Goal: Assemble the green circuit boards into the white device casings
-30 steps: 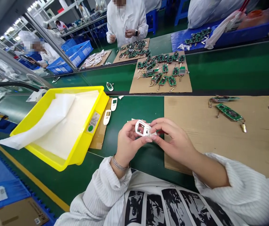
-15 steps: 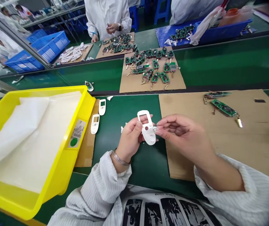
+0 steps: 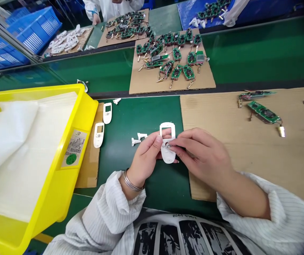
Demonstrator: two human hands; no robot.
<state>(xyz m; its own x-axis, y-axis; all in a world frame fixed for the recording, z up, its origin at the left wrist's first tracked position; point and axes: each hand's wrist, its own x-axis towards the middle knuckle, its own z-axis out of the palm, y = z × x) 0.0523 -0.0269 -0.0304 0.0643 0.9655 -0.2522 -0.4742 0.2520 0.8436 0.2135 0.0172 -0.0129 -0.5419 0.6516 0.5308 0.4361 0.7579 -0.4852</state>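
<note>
1. Since the earlier view, the right hand (image 3: pixel 201 157) is closing onto the white plastic casing (image 3: pixel 167 155), the left hand (image 3: pixel 146 154) clamping it, at 12 o'clock from the printed shirt (image 3: pixel 183 235).
2. Risk: excess pressure could crack its thin window frame (image 3: pixel 167 125).

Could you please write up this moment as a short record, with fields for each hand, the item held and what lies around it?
Left hand: holds a white plastic casing upright
Right hand: fingertips pressed at the casing's middle
Beside the hands: two small white plastic pieces on the green bench mat
Further left: two white casings on a cardboard strip, by a yellow tray
Right: circuit boards on a cardboard sheet
</note>
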